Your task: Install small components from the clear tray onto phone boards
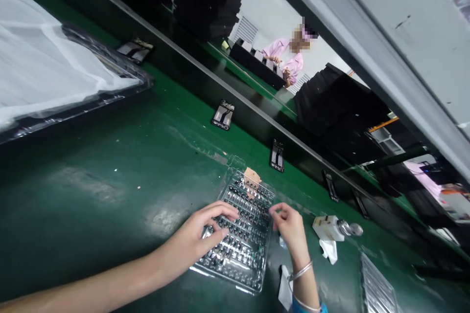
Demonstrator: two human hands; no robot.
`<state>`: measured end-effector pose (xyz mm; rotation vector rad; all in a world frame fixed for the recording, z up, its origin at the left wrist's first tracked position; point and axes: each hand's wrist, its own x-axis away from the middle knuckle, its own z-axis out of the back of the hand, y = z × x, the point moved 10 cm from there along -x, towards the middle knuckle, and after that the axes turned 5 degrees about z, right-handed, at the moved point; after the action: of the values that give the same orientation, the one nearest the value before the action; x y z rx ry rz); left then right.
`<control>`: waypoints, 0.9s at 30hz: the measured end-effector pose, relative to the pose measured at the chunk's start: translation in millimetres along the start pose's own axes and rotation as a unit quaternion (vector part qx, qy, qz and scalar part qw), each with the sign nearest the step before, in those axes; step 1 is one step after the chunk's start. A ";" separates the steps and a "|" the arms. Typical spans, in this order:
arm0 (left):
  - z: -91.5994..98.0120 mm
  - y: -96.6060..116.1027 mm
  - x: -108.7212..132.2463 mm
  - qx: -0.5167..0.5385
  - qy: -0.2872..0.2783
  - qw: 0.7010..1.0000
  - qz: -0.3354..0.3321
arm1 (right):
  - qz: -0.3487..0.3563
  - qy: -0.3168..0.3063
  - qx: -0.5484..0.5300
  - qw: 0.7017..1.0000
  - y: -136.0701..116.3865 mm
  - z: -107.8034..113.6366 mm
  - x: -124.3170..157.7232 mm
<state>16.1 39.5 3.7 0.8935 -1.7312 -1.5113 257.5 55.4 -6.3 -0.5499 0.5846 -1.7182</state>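
A clear plastic blister tray lies on the green bench mat, packed with rows of small dark metal-and-black parts. A tan paper tag sits at its far end. My left hand curves over the tray, its fingertips among the parts near the middle. My right hand, with silver bangles on the wrist, reaches the tray's right edge with its fingers pinched together. Whether either hand holds a small part is hidden by the fingers.
Black phone-sized modules lie along a raised black bench divider. On my right are a white device with a metal nozzle, a white wipe and another clear tray. A plastic-covered tray sits left. A person in pink works beyond.
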 end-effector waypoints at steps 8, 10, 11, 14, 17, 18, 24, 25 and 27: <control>-9.1 -13.8 0.3 -0.008 -0.027 0.999 0.046 | -0.023 -0.022 0.072 0.997 6.3 -20.5 4.7; -8.2 -15.0 0.6 -0.008 -0.017 0.998 0.052 | -0.017 -0.032 0.054 0.998 -3.2 -22.2 10.4; -9.1 -16.5 1.0 -0.007 -0.018 0.998 0.060 | -0.012 -0.042 0.040 0.998 -10.5 -24.8 17.0; -20.5 -23.5 4.5 -0.011 -0.062 0.994 0.094 | 0.000 -0.106 -0.021 0.994 -39.7 -44.4 49.6; -36.0 -29.6 9.8 -0.033 -0.125 0.985 0.110 | 0.000 -0.193 -0.136 0.972 -70.2 -73.9 86.4; -40.1 -31.9 11.2 -0.037 -0.141 0.983 0.112 | -0.003 -0.210 -0.171 0.963 -77.1 -81.1 94.9; -47.0 -42.7 12.0 -0.013 -0.165 0.979 0.118 | -0.052 -0.189 -0.274 0.942 -55.7 -83.0 101.0; -43.8 -42.5 10.9 -0.019 -0.151 0.982 0.116 | -0.060 -0.173 -0.267 0.946 -45.5 -77.9 99.1; -37.0 -40.4 9.0 -0.026 -0.120 0.986 0.110 | -0.077 -0.147 -0.213 0.963 -25.5 -68.3 97.4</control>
<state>44.9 8.1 -31.9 0.4894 -1.8819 -1.5554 174.7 -28.3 -36.7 -1.1612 0.7132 -1.6165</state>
